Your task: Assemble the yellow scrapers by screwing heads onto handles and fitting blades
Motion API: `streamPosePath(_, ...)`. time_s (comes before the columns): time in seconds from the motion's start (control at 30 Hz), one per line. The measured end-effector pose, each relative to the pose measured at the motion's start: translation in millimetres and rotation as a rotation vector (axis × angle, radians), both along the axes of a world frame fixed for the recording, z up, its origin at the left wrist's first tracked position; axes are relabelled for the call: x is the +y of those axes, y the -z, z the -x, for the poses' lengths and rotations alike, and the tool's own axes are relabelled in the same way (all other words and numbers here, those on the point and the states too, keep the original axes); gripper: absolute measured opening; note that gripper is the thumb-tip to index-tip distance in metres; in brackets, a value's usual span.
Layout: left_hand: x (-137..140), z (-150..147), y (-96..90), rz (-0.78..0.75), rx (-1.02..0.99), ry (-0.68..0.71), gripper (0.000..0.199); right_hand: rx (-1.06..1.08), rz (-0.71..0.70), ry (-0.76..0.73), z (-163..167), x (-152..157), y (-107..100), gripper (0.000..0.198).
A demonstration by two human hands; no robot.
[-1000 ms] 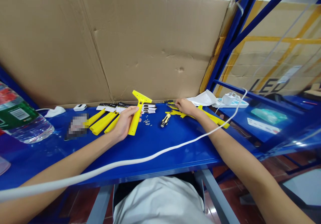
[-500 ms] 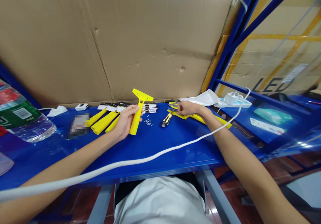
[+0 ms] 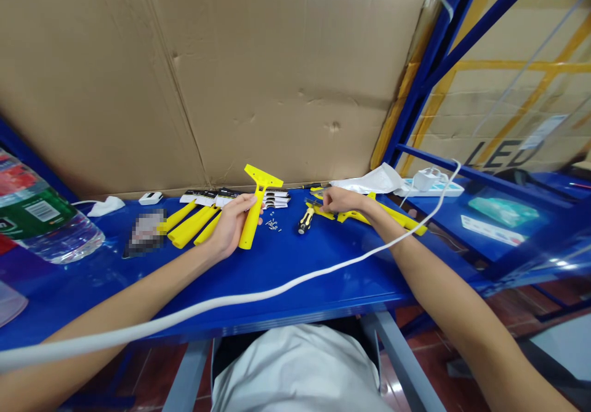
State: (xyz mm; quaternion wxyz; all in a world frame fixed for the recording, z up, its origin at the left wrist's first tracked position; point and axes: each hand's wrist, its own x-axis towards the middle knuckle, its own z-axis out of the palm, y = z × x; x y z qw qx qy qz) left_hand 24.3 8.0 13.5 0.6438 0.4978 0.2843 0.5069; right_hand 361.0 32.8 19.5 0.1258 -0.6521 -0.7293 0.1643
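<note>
My left hand (image 3: 233,224) is closed around a yellow scraper handle (image 3: 253,221), held upright with its wide T-shaped head on top. My right hand (image 3: 340,199) reaches over a group of yellow scraper parts (image 3: 360,216) on the right. Its fingers are pinched together, and what they hold is hidden. Just left of it lies a short black-and-yellow screwdriver (image 3: 305,221). Small screws (image 3: 272,222) are scattered between my hands. Behind the held handle, white-and-black blade packs (image 3: 277,199) sit in a stack. More yellow handles (image 3: 189,224) lie beside my left wrist.
A white cable (image 3: 286,286) crosses in front of both forearms. At the left stands a large water bottle (image 3: 41,215). A white plastic bag (image 3: 369,181) and a power strip (image 3: 429,187) are at the back right. Cardboard (image 3: 286,79) walls the back of the blue table (image 3: 277,270).
My right hand has shifted slightly left among the yellow parts, and one part beneath it shows more. The left hand keeps the scraper handle almost still.
</note>
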Motion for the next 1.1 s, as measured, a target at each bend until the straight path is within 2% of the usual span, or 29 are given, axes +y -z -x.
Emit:
streamPosePath(0.17, -1.7, -0.2, 0.6, -0.006, 0.005, 0.009, 0.029, 0.037, -0.024, 0.006, 1.1, 0.4, 0.6, 0.035)
streamPosePath(0.37, -3.0, -1.0, 0.7, -0.002, 0.010, 0.015, 0.029, 0.063, 0.002, -0.037, 4.5, 0.5, 1.8, 0.026)
streamPosePath(0.5, -3.8, -1.5, 0.4, 0.000, 0.020, 0.012, 0.029, 0.068, 0.015, -0.053, 2.0, 1.4, 2.4, 0.030)
streamPosePath(0.7, -4.3, -1.8, 0.9, 0.001, 0.018, 0.016, 0.029, 0.102, -0.029, -0.003, -7.2, 4.5, 3.9, 0.025)
streamPosePath(0.9, -5.4, -2.0, 0.7, 0.004, 0.021, 0.015, 0.028, 0.153, -0.167, 0.136, -16.9, 10.6, 3.0, 0.020)
streamPosePath(1.1, -4.4, -0.8, 1.0, 0.013, 0.003, 0.030, 0.028, 0.293, -0.482, 0.287, -20.3, 9.7, -6.0, 0.017)
